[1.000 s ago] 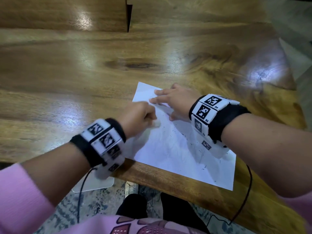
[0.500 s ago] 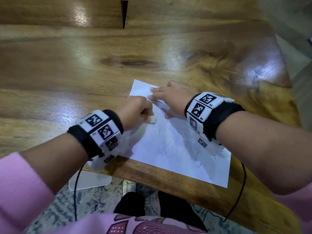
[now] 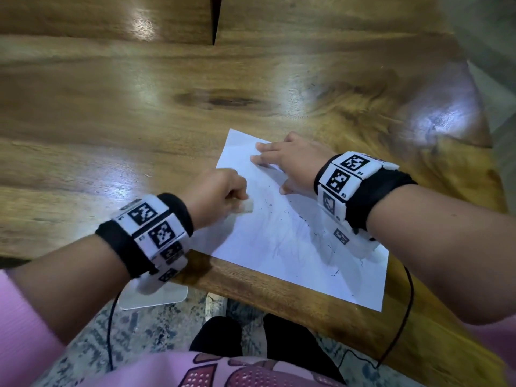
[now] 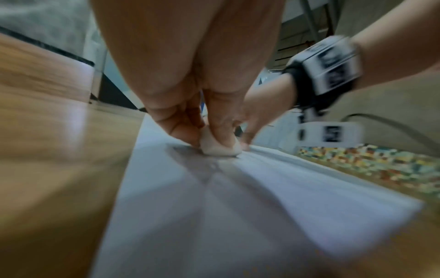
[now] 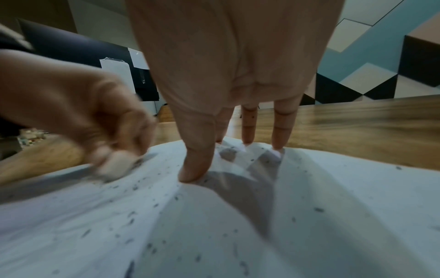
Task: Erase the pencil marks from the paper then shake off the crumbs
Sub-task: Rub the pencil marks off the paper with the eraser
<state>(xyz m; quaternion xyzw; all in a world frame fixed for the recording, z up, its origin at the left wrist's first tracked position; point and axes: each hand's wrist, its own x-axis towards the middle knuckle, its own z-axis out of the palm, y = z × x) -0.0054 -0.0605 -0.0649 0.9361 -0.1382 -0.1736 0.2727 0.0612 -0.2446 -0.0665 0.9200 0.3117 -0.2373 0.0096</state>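
Observation:
A white sheet of paper [image 3: 282, 238] lies on the wooden table [image 3: 139, 107], near its front edge, with faint pencil marks and dark eraser crumbs [image 5: 133, 214] scattered over it. My left hand [image 3: 220, 194] pinches a small white eraser [image 3: 246, 209] and presses it on the paper's left part. The eraser [image 4: 220, 147] shows between thumb and fingers in the left wrist view, blurred. My right hand [image 3: 287, 163] lies flat with straight fingers [image 5: 247, 127] pressing the paper's far corner down.
The table's front edge [image 3: 265, 283] runs just under the paper's near side. Below it are a patterned rug, black feet and a white flat object [image 3: 156, 297]. Cables hang from both wristbands. Bare wood stretches to the left and far side.
The left hand has shifted with the eraser over the paper's left part, moving back and forth. The right hand stays pressed on the far corner.

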